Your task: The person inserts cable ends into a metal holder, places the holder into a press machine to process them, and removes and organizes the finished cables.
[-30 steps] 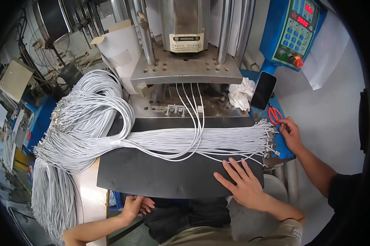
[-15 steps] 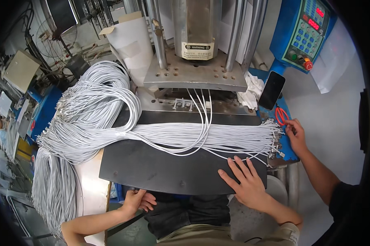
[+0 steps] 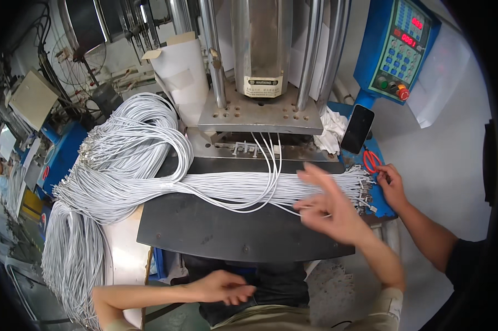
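Note:
A long bundle of white cables (image 3: 227, 183) with small connectors at its right end runs across a black worktop (image 3: 205, 229). My right hand (image 3: 337, 212) is raised over the right part of the bundle, fingers apart and slightly blurred, holding nothing. In front of the worktop, over my lap, hangs my left hand (image 3: 227, 287), fingers loosely bent and empty. A few cables (image 3: 272, 165) arch from the bundle up under the press plate (image 3: 260, 117); their ends are hidden there. Another person's hand (image 3: 392, 185) is at the bundle's connector end, beside red-handled scissors (image 3: 372, 160).
A phone (image 3: 358, 129) and a crumpled white cloth (image 3: 332, 129) lie right of the press. The blue control box (image 3: 395, 52) stands at the upper right. Looped cable bundles (image 3: 133, 135) are heaped on the left; another bundle (image 3: 75, 259) hangs over the table edge.
My right hand has lifted off the worktop's front edge and risen over the cables. The left has left the edge and moved right, over my lap. The display digits have changed.

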